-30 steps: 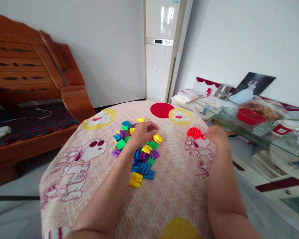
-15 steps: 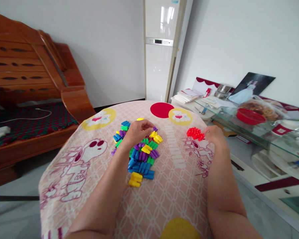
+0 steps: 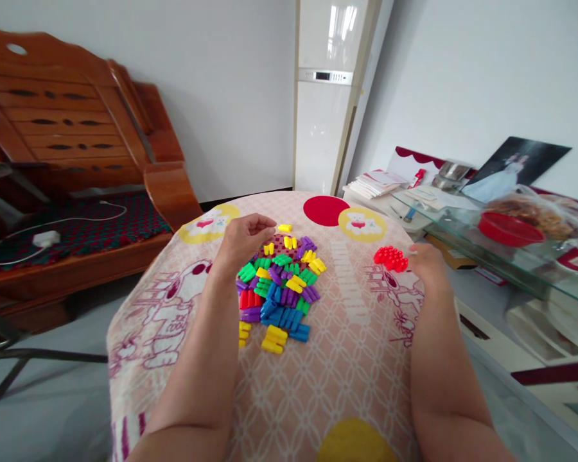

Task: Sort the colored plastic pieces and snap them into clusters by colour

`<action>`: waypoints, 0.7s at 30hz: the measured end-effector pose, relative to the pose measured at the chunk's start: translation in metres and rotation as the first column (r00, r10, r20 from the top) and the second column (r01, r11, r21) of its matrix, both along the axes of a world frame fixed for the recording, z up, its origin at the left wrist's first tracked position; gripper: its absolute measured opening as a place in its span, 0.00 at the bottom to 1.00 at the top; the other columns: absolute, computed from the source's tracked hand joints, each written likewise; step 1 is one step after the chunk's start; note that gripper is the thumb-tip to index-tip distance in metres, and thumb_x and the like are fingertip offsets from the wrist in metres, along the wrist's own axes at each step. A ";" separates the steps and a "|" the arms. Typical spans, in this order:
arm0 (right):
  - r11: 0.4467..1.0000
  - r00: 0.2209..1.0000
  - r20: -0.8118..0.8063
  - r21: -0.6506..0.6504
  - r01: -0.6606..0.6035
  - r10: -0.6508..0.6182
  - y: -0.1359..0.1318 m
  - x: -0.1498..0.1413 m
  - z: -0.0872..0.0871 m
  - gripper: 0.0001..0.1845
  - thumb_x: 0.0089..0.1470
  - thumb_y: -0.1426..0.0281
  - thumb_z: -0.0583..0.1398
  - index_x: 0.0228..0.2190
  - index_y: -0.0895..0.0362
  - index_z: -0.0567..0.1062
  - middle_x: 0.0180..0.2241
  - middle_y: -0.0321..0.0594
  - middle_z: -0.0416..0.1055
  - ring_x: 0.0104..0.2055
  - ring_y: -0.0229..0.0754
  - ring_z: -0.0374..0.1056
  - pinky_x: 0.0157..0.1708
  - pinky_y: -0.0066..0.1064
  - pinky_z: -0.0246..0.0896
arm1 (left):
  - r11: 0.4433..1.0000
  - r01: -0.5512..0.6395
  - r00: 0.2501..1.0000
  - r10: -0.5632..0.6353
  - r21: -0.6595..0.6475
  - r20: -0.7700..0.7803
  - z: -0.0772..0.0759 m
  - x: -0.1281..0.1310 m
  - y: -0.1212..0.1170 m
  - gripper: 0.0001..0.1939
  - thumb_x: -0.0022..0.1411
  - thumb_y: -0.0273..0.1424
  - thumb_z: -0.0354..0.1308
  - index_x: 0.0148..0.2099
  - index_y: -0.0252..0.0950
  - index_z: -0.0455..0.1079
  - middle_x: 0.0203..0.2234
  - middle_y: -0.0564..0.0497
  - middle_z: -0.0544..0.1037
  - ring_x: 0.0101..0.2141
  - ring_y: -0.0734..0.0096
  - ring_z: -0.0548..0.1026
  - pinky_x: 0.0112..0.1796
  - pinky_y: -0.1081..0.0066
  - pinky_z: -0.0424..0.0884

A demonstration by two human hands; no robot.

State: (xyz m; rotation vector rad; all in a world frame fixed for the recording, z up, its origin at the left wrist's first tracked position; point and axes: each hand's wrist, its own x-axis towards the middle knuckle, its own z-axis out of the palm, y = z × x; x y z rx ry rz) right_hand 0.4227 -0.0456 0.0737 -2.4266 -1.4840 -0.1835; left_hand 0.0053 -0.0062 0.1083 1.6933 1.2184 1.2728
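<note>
A heap of small plastic toy pieces [image 3: 282,276] in green, purple, blue, yellow and red lies on the table. Most look like short ridged tubes joined side by side. My left hand [image 3: 250,236] hovers at the heap's far left edge, its fingers loosely bent; nothing shows in them, though their underside is hidden. Beyond the heap's middle a dark red patch with small squares [image 3: 282,244] shows between pieces. To the right sits a knobbly red plastic cluster [image 3: 390,258]. My right hand [image 3: 428,260] is closed at its right end, fingertips close together; what they pinch is hidden.
A pink patterned cloth [image 3: 347,378] covers the round table. On the right a glass-topped cabinet [image 3: 505,256] bears a red bowl [image 3: 510,229], papers [image 3: 376,183] and a photo [image 3: 515,170]. At left stands a wooden bench [image 3: 171,192], at the back a tall white appliance [image 3: 320,128].
My left hand has moved left from over the heap, uncovering its middle, where some pieces lie differently. My right hand stays by the red cluster. The whole view has shifted slightly.
</note>
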 end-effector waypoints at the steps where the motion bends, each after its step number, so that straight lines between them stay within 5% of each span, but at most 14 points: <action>1: 1.000 1.000 -0.019 0.005 -0.003 0.003 0.000 -0.009 0.008 0.20 0.49 0.76 0.56 0.43 0.62 0.80 0.41 0.54 0.79 0.44 0.51 0.74 0.44 0.37 0.65 | 1.000 -0.023 1.000 0.023 0.002 0.014 0.000 -0.003 0.001 0.17 0.49 0.38 0.65 0.38 0.31 0.75 0.28 0.48 0.80 0.29 0.66 0.79 0.34 0.66 0.77; 4: 0.976 0.978 -0.050 0.093 -0.197 0.203 0.001 -0.055 0.031 0.20 0.54 0.74 0.55 0.46 0.60 0.79 0.40 0.50 0.79 0.46 0.50 0.74 0.48 0.36 0.63 | 0.997 -0.081 0.996 0.081 0.001 0.041 0.000 -0.010 0.002 0.16 0.49 0.36 0.64 0.38 0.31 0.75 0.27 0.48 0.80 0.29 0.67 0.79 0.34 0.66 0.78; 7: 0.886 0.896 -0.022 0.162 -0.434 0.443 -0.007 -0.124 0.040 0.18 0.58 0.71 0.55 0.47 0.58 0.78 0.42 0.48 0.79 0.45 0.50 0.73 0.47 0.36 0.63 | 0.993 -0.119 0.991 0.118 0.016 0.069 -0.001 -0.013 0.003 0.15 0.50 0.35 0.63 0.38 0.30 0.74 0.27 0.48 0.79 0.29 0.67 0.79 0.33 0.68 0.78; 9: 0.711 0.715 -0.032 0.152 -0.687 0.698 -0.019 -0.174 0.036 0.17 0.61 0.70 0.55 0.49 0.57 0.76 0.45 0.46 0.77 0.46 0.47 0.72 0.46 0.34 0.63 | 0.990 -0.138 0.987 0.135 0.027 0.084 0.000 -0.015 0.003 0.14 0.51 0.34 0.62 0.38 0.30 0.74 0.27 0.48 0.80 0.29 0.68 0.79 0.32 0.68 0.78; 11: 0.457 0.459 -0.027 0.153 -0.876 0.888 -0.035 -0.221 0.023 0.18 0.64 0.70 0.53 0.52 0.56 0.74 0.49 0.46 0.74 0.48 0.46 0.70 0.48 0.34 0.62 | 0.986 -0.161 0.982 0.157 0.039 0.101 0.001 -0.017 0.002 0.13 0.52 0.33 0.61 0.39 0.30 0.74 0.27 0.48 0.80 0.28 0.69 0.79 0.32 0.69 0.78; 13: 0.216 0.218 0.020 0.094 -0.972 0.976 -0.049 -0.258 0.004 0.17 0.65 0.71 0.51 0.52 0.57 0.72 0.49 0.46 0.73 0.48 0.45 0.68 0.49 0.35 0.62 | 0.980 -0.190 0.975 0.182 0.056 0.127 0.002 -0.020 0.001 0.13 0.52 0.33 0.61 0.39 0.30 0.74 0.27 0.48 0.79 0.27 0.70 0.78 0.32 0.69 0.77; 14: 0.142 0.144 0.048 0.042 -0.989 0.988 -0.054 -0.272 -0.006 0.17 0.65 0.72 0.51 0.52 0.57 0.71 0.51 0.47 0.72 0.48 0.45 0.68 0.48 0.37 0.61 | 0.977 -0.206 0.970 0.195 0.062 0.143 0.003 -0.021 0.001 0.12 0.52 0.33 0.60 0.38 0.30 0.74 0.27 0.49 0.79 0.27 0.71 0.78 0.32 0.69 0.77; 17: 0.062 0.051 0.117 -0.093 -0.994 0.992 -0.062 -0.299 -0.033 0.14 0.65 0.63 0.55 0.47 0.56 0.73 0.51 0.48 0.70 0.46 0.49 0.67 0.46 0.43 0.62 | 0.970 -0.233 0.957 0.217 0.067 0.192 0.003 -0.025 0.002 0.12 0.52 0.32 0.60 0.38 0.30 0.74 0.26 0.49 0.79 0.25 0.73 0.77 0.30 0.71 0.76; 21: 0.104 0.083 0.137 -0.160 -0.981 0.987 -0.058 -0.308 -0.047 0.18 0.64 0.58 0.54 0.42 0.59 0.75 0.49 0.49 0.70 0.44 0.49 0.67 0.44 0.43 0.62 | 0.969 -0.237 0.945 0.214 0.070 0.247 0.002 -0.026 0.003 0.10 0.51 0.31 0.60 0.36 0.30 0.74 0.24 0.50 0.78 0.23 0.74 0.76 0.26 0.76 0.73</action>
